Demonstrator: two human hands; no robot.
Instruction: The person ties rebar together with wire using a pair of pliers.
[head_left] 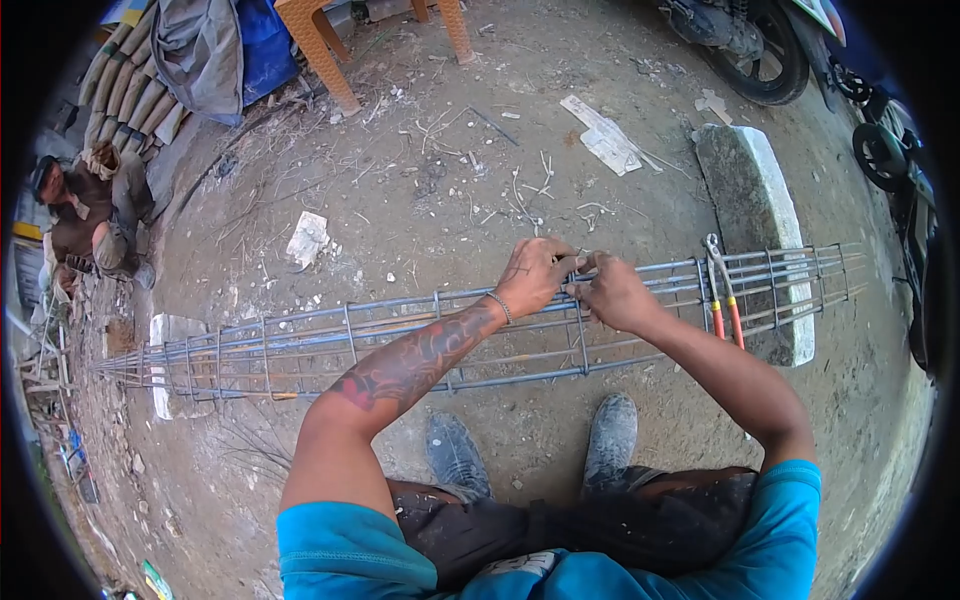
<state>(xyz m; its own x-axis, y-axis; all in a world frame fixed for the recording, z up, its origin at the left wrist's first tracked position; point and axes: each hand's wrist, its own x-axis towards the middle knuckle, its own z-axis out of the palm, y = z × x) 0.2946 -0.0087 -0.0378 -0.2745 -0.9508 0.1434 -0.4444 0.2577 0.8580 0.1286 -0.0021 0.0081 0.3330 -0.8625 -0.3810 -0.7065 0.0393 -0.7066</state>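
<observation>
From my remote seat I see both bare hands brought together at the far long bars of the rebar cage (585, 370), the left hand (532, 277) and right hand (615, 292) meeting near the fingertips. Those fingertips hide whatever lies between them, so I cannot tell whether they are closed on anything. The cage stretches from left to right across the scene, just beyond the shoes (612, 440). I judge it is set on blocks to keep it off the dirt, leaving finger room around the bars. The pliers (717, 262) lie across the cage to the right, probably parked there for easy reach.

I count two hands, two shoes, one cage, one pair of pliers with two red handles, and two blocks: the left block (178, 326) and the right block (745, 180). One other person (85, 230) is at the far left.
</observation>
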